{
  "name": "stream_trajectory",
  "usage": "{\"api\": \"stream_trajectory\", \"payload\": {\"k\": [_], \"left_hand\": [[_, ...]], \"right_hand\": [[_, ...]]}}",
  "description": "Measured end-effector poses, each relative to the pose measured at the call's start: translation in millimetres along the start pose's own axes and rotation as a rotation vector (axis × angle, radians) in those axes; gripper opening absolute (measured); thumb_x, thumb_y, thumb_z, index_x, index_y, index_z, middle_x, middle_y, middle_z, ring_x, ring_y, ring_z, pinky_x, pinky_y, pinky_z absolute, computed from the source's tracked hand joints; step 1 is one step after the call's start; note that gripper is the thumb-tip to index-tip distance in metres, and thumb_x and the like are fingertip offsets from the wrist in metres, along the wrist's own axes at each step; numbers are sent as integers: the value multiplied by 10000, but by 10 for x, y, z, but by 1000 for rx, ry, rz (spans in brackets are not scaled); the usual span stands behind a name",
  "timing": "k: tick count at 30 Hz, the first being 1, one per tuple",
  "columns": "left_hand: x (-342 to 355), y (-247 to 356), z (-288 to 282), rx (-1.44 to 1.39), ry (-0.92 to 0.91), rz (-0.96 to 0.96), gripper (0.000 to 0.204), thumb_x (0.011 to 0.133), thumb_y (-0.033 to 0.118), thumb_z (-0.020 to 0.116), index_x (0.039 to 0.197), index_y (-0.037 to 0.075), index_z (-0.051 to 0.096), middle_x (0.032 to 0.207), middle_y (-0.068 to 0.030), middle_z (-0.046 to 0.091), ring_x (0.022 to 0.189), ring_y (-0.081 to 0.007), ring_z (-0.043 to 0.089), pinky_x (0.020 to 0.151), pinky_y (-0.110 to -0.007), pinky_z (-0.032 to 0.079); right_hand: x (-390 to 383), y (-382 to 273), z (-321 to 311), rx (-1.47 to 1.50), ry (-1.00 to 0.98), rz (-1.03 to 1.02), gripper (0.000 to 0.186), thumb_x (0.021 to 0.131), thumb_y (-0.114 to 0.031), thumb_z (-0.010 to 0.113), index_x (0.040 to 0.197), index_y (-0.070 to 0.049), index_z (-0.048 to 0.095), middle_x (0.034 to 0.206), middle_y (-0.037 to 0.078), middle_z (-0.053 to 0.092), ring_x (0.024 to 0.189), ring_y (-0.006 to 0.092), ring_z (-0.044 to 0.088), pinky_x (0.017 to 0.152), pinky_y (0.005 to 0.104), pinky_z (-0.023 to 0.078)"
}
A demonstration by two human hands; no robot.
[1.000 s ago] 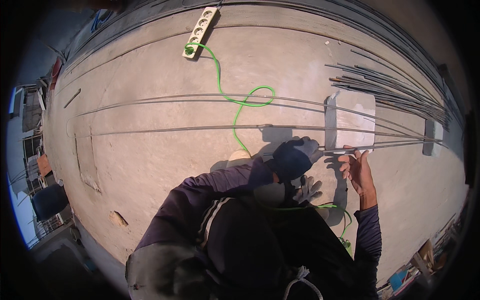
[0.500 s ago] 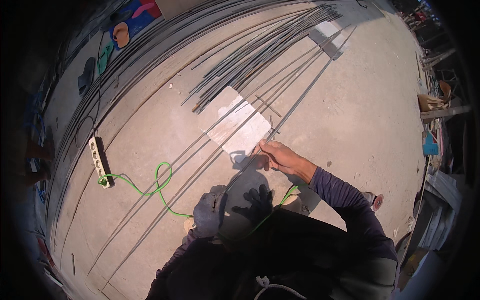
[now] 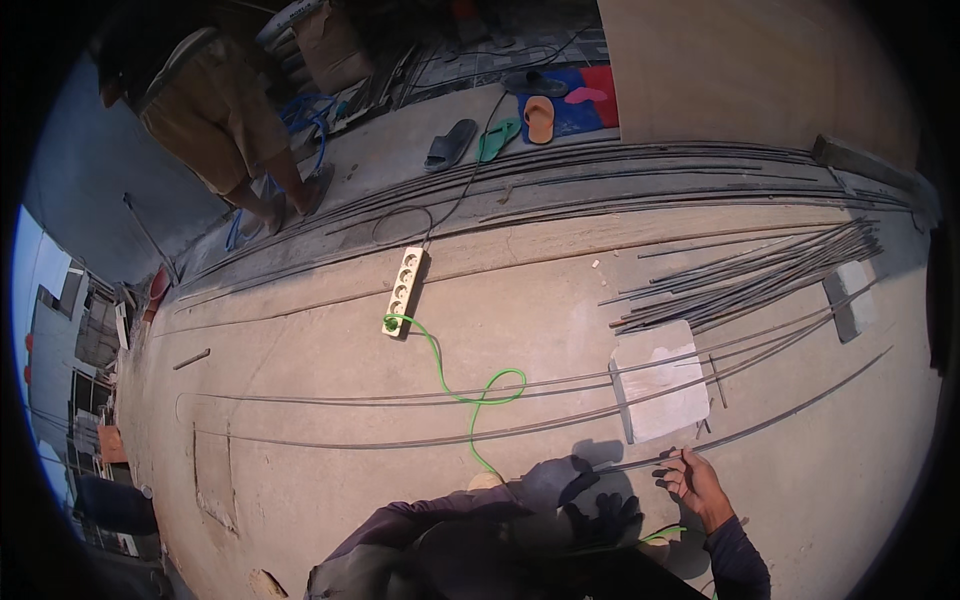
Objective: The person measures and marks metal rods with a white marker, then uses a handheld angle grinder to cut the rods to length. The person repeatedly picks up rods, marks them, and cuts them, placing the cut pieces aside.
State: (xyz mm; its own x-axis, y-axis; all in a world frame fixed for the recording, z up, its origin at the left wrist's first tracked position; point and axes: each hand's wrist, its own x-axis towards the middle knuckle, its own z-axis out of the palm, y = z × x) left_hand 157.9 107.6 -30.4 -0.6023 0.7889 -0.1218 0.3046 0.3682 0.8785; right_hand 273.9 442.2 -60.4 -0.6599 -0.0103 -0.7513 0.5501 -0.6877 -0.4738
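Note:
A long thin steel rod (image 3: 786, 414) slants from beside my left hand up to the far right. My right hand (image 3: 697, 487), bare, pinches this rod between thumb and fingertips near the front of a white block (image 3: 665, 385). My left hand (image 3: 548, 486), in a grey glove, is closed around the rod's near end; shadow partly hides its fingers. Between my hands and closer to me is a dark glove (image 3: 606, 520). Two long bent rods (image 3: 400, 444) rest across the white block and reach far to the left.
A pile of cut rods (image 3: 740, 285) lies behind the block, with a second block (image 3: 850, 300) at right. A green cord (image 3: 436, 352) loops from a power strip (image 3: 403, 290). Longer bars (image 3: 600, 170), sandals (image 3: 540, 118) and a standing person (image 3: 215, 110) are farther back.
My view has swung left, bringing the standing person and wall into sight. The rod now lies flatter across the view, still between both hands. My right hand's fingers look more spread.

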Motion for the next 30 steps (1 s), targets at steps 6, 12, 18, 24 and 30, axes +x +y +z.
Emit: {"api": "stream_trajectory", "payload": {"k": [6, 12, 18, 24, 30], "left_hand": [[71, -413, 207, 215, 71, 20, 404, 992, 291, 630, 1322, 58, 630, 1228, -200, 635, 1096, -394, 642, 937, -466, 528], [-219, -372, 456, -890, -363, -149, 467, 1031, 335, 580, 1391, 37, 572, 1389, -169, 572, 1296, -338, 554, 1051, -417, 488], [16, 21, -105, -1614, -51, -116, 449, 1111, 336, 462, 1445, 38, 506, 1326, -136, 608, 1289, -273, 585, 1121, -418, 454], [-943, -272, -1635, -501, 575, -420, 424, 1057, 258, 625, 1390, 0, 581, 1292, -179, 676, 1215, -246, 651, 1016, -382, 525], [-1355, -951, -2380, 696, 390, -520, 575, 947, 455, 695, 1360, 62, 619, 1289, -181, 669, 1214, -359, 625, 989, -449, 519]], "right_hand": [[0, -282, 258, -676, 12, 51, 478, 1101, -425, 491, 1054, 13, 678, 898, 117, 745, 686, 166, 682, 591, 292, 545], [-355, -750, 1467, -1036, -128, -494, 476, 1038, -408, 628, 1176, 47, 648, 964, 123, 723, 881, 199, 676, 785, 345, 538], [-163, -141, 2134, -1663, -467, -1142, 638, 910, -357, 757, 1373, 18, 530, 1327, 236, 584, 1208, 397, 569, 1001, 449, 477], [57, -216, 1765, -1356, -412, -65, 586, 1019, -483, 605, 1327, 13, 559, 1311, 194, 602, 1219, 341, 576, 1019, 442, 486], [657, 386, 1870, -333, -363, 282, 791, 1014, -634, 544, 1514, -35, 409, 1457, 211, 510, 1380, 336, 488, 1112, 476, 451]]}}
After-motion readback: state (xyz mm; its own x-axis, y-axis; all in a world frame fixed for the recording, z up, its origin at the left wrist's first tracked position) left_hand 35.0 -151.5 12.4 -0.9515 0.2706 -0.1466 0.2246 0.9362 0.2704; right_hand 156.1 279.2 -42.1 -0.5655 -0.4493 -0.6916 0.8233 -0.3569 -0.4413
